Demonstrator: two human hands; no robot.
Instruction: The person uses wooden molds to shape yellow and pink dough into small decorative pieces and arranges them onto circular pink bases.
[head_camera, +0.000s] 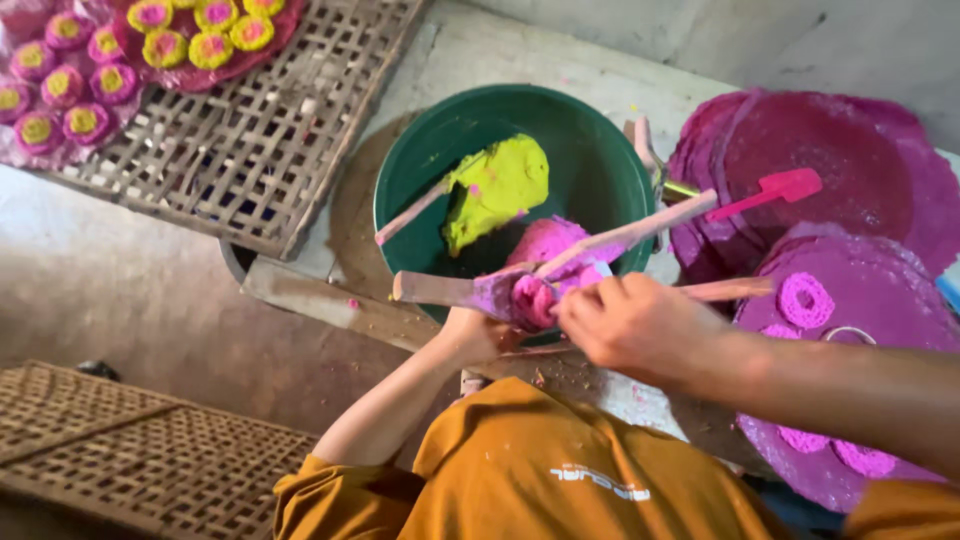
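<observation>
Left hand (470, 335) grips pink-smeared wooden paddle (450, 290); right hand (625, 325) clasps wooden stick (630, 235), working pink dough lump (535, 295) over green plastic basin (600, 170). Far-left woven tray (260, 160) holds finished flower cakes (205, 45); yellow dough (495, 185) remains.

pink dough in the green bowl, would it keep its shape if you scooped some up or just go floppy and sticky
The pink dough probably holds together: it sits as a mound rather than spreading across the green bowl. It looks sticky, since a lump of it clings to the wooden stick above the bowl. Likely soft enough to dent easily.
</observation>
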